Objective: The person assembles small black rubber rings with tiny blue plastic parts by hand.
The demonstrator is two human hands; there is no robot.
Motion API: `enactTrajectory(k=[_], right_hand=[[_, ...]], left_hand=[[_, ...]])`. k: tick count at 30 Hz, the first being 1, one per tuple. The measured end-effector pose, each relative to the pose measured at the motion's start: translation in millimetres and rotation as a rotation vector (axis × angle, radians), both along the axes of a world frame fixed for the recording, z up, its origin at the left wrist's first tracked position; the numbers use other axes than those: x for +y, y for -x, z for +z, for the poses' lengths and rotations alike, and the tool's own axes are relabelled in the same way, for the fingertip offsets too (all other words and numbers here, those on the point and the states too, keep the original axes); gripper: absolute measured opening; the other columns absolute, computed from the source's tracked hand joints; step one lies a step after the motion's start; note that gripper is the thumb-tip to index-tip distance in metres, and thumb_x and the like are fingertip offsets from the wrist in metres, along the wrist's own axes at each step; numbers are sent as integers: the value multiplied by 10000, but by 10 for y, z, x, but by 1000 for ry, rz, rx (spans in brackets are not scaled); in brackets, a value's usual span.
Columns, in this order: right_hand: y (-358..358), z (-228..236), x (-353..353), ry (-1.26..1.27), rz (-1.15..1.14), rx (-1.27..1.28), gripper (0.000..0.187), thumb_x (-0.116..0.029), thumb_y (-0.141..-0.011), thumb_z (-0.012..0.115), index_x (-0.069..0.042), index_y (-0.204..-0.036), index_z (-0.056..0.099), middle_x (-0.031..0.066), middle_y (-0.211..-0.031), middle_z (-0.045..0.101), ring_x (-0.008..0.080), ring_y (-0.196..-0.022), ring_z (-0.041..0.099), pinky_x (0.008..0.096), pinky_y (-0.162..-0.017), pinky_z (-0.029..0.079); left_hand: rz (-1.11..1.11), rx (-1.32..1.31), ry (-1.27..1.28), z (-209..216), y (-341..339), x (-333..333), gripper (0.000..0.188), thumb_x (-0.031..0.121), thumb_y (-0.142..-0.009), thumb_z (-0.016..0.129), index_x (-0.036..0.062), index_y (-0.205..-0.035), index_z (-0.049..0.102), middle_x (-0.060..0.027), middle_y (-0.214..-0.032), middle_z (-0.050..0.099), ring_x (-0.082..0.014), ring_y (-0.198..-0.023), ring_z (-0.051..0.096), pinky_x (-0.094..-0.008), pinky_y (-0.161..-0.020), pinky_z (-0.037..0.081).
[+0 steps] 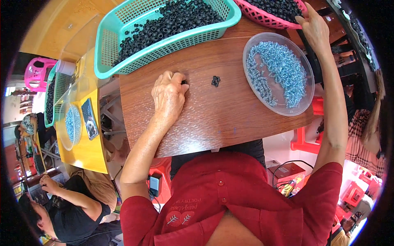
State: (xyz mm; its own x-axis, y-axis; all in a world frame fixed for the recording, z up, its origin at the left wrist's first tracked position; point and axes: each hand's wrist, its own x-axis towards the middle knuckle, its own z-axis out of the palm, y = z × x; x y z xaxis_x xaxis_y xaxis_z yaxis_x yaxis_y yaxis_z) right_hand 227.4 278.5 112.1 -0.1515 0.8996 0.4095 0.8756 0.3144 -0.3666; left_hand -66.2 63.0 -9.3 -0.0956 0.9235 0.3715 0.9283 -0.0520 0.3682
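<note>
Steadying a dark piece (184, 82) seems the job of the left hand (169, 94): it rests at nine o'clock on the table (197, 127), fingers curled, thumb and forefinger apparently pinching the piece; a light hold should do. Toward two o'clock, the right hand (315, 29) bends its fingers at the pink basket (269, 19) by the black rings (281, 8); whether they grip one, I cannot tell. Lifting clear of the rim would be wise. Around: a phone (89, 118) beyond nine, a green basket (108, 49) of more rings at eleven, a black cluster (215, 81) at twelve, a tub (292, 110) of beads (293, 74) at two, its edge between the hands, easily bumped.
</note>
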Motion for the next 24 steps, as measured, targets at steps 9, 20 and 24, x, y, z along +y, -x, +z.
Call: enactTrajectory(k=[9,20,24], right_hand=[[365,-534,-1023,-477,679,150,249,52,-707,656,10,-952,642,145,-882,638,309,-811,608,363,-686,498],[935,-998,-1982,-29,719,572,229,11,-662,682,-5,-884,629,119,-830,607,288,-736,568,365,-604,465],[964,-1047,-2030,-163,700,491,262,0,-626,662,-12,-885,623,99,-797,580,278,-707,546,362,-594,456]], left_hand=[[-66,-1573,234,251,-194,-315,196,58,-853,643,-64,-1005,621,-108,-903,652,-136,-736,594,-245,-703,492],[-98,-1926,170,164,-600,-487,196,26,-871,608,-60,-1044,570,-108,-868,643,-164,-707,620,-252,-685,505],[-57,-1875,136,176,-646,-555,205,-10,-852,617,-66,-1043,569,-114,-875,646,-170,-722,629,-260,-682,512]])
